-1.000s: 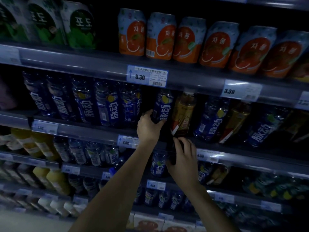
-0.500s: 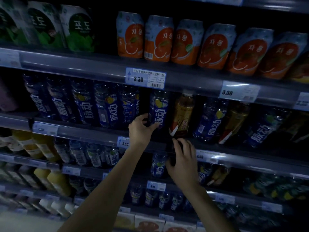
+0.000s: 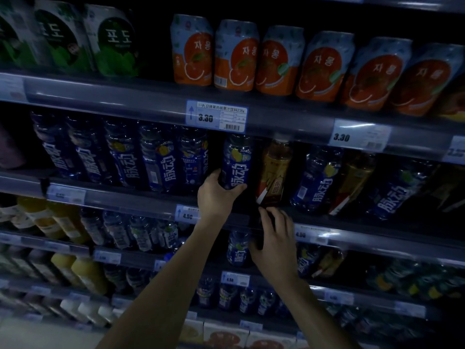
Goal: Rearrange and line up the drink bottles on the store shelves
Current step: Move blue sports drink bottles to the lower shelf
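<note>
My left hand (image 3: 217, 195) grips the base of a blue-labelled drink bottle (image 3: 236, 159) that stands upright on the second shelf, a small gap right of a row of several like blue bottles (image 3: 161, 162). An amber tea bottle (image 3: 274, 172) stands just right of it. My right hand (image 3: 274, 240) lies on the shelf's front rail (image 3: 352, 238) below the tea bottle, fingers spread and holding nothing. Further right, blue bottles (image 3: 317, 180) and amber ones alternate and lean.
Orange cans (image 3: 236, 56) and green cans (image 3: 113, 41) fill the top shelf. Price tags (image 3: 216, 118) hang on the rails. Lower shelves hold yellow juice bottles (image 3: 85, 270), small blue bottles (image 3: 141, 233) and cartons (image 3: 221, 336).
My left hand has closed again around the base of the blue bottle after loosening. The bottle stands more upright and slightly left of where it was. My right hand stays on the rail.
</note>
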Demonstrator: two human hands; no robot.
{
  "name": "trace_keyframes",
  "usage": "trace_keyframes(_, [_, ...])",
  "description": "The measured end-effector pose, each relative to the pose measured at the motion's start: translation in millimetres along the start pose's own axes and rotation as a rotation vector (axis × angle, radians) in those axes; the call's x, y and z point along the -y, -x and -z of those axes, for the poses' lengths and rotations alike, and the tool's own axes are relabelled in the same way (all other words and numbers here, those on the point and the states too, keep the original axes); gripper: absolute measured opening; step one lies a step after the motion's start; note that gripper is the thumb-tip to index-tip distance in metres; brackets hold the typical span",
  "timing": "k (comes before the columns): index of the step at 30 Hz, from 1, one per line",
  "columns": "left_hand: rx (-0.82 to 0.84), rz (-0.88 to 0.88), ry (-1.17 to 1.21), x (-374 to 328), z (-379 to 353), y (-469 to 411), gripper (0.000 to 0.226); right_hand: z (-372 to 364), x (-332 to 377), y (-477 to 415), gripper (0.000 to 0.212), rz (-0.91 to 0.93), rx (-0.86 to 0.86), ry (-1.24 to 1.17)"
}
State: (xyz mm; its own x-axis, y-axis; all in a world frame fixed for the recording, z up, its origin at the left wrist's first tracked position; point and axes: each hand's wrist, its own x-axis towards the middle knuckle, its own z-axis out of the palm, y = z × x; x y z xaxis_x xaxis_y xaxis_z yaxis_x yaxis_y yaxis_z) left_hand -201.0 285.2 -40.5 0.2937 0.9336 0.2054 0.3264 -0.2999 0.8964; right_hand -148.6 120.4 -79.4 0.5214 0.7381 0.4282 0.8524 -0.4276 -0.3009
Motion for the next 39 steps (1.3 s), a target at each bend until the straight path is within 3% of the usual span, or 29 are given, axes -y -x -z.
trace_keyframes(11, [0.097, 0.023, 0.044, 6.2, 13.9, 0.3, 0.098, -0.1, 0.6, 1.6, 0.068, -0.008, -0.002, -0.012])
trace_keyframes(23, [0.129, -0.092, -0.007, 6.1, 19.3, 7.6, 0.085, -1.2, -0.6, 1.2, 0.07, 0.002, 0.014, -0.002])
trace_keyframes(32, [0.122, -0.253, -0.08, 31.5, 69.0, 20.8, 0.056, -1.8, 1.8, 3.6, 0.066, -0.018, 0.048, -0.004])
trace_keyframes(39, [0.038, -0.227, -0.091, 65.9, 104.0, 48.9, 0.043, -19.2, 23.2, 31.7, 0.056, 0.026, -0.039, -0.012])
